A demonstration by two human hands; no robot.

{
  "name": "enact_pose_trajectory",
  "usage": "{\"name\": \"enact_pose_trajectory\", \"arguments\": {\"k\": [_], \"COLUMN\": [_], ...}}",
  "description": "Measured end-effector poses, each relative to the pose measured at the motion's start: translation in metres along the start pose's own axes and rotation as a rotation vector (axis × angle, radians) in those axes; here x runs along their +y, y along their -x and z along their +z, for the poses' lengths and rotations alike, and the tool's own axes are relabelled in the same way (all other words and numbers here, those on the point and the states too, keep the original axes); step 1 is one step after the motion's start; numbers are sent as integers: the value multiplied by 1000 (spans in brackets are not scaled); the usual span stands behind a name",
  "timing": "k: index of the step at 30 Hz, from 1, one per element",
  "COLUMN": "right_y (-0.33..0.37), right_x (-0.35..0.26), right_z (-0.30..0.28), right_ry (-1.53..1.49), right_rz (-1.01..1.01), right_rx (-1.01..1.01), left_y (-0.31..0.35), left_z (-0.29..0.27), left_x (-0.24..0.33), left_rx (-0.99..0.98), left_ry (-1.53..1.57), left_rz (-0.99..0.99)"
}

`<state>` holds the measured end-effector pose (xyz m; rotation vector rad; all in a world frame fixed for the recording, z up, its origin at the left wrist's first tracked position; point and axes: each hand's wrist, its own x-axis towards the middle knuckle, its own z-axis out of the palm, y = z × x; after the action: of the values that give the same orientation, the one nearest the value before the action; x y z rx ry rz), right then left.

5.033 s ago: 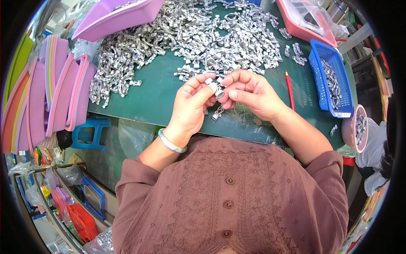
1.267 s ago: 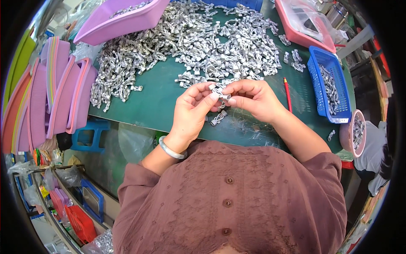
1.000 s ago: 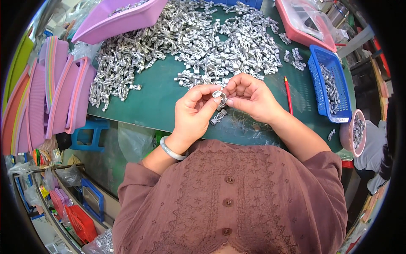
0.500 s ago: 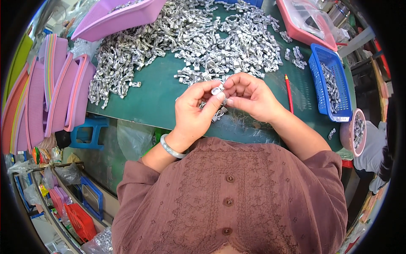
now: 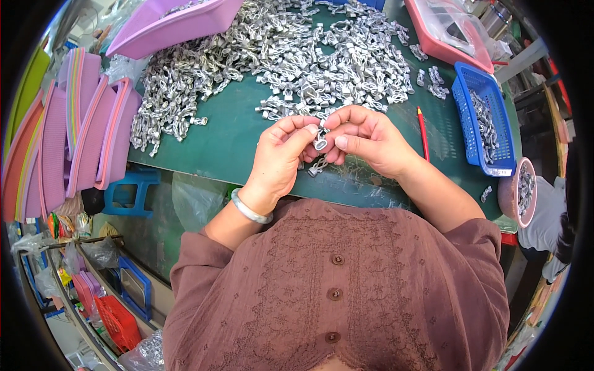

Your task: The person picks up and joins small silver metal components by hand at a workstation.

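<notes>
Between the fingertips of both hands is a small silver metal fitting (image 5: 320, 144) with an oval ring-shaped end. My left hand (image 5: 274, 157), with a pale bangle (image 5: 249, 209) at the wrist, pinches it from the left with thumb and forefinger. From the right, my right hand (image 5: 378, 147) grips it with its fingers curled; part of the piece is hidden behind the fingers. Just below the hands, another looped silver fitting (image 5: 317, 167) shows on the green table (image 5: 216, 148). Beyond them spreads a large heap of like fittings (image 5: 346, 68).
A lilac tray (image 5: 173, 28) stands at the far left of the heap. On the right are a red pencil (image 5: 422, 133), a blue basket (image 5: 459, 111) and a pink bowl (image 5: 529, 213), both containers holding fittings. Stacked lilac baskets (image 5: 86, 136) stand left, above a blue stool (image 5: 131, 195).
The fitting has turned, and its oval end now hangs lower between my fingertips. My left thumb has shifted up and left, while my right fingers stay close to the piece.
</notes>
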<state>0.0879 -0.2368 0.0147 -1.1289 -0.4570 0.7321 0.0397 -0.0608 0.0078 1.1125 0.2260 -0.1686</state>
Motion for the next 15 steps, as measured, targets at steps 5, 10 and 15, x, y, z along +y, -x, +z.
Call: {"name": "enact_pose_trajectory", "arguments": {"k": [5,10,15], "right_y": [-1,-2,-3], "right_x": [0,0,8], "right_z": [0,2,1], "right_ry": [14,21,69], "right_rz": [44,83,-66], "right_rx": [23,25,86], "left_y": [2,6,3], "left_z": [0,3,1], "left_x": [-5,-6,-11], "left_rx": [12,-9,-115], "left_ry": [-90,-185,-47], "left_rz": [204,377,352]}}
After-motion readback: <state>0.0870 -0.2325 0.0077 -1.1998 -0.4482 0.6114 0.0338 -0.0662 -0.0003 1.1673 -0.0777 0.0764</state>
